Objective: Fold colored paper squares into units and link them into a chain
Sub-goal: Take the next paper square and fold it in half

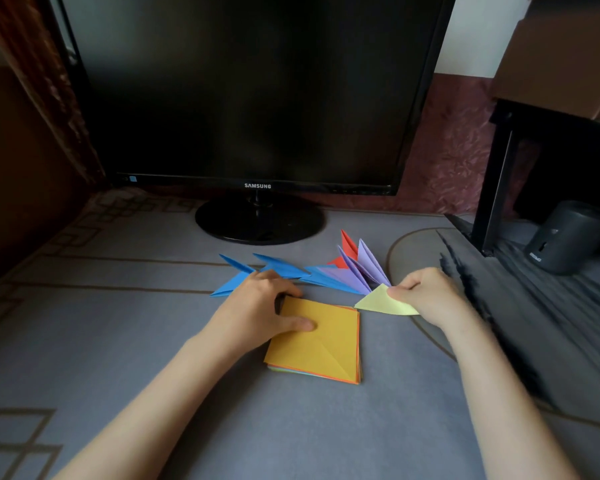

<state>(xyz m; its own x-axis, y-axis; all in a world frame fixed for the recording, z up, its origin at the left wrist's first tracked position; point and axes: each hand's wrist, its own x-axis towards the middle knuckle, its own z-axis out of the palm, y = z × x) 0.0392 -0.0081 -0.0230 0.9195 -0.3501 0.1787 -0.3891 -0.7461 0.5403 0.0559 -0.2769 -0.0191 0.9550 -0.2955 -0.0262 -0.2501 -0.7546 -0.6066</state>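
A stack of coloured paper squares point(323, 344) with an orange sheet on top lies on the grey mat in the middle. My left hand point(257, 306) rests on the stack's upper left corner, thumb pressed flat on the orange sheet, fingers curled over the far edge. My right hand point(426, 292) pinches a folded pale yellow unit point(378, 303) just right of the stack. Behind both hands lies a chain of linked folded units point(312, 271): blue ones on the left, purple ones on the right, with a red one at the back.
A black monitor point(253, 88) on a round foot point(258, 220) stands behind the chain. A dark table leg point(496, 188) and a black speaker point(565, 237) are at the right. Dark cloth point(534, 323) lies along the right side of the grey patterned mat point(118, 341).
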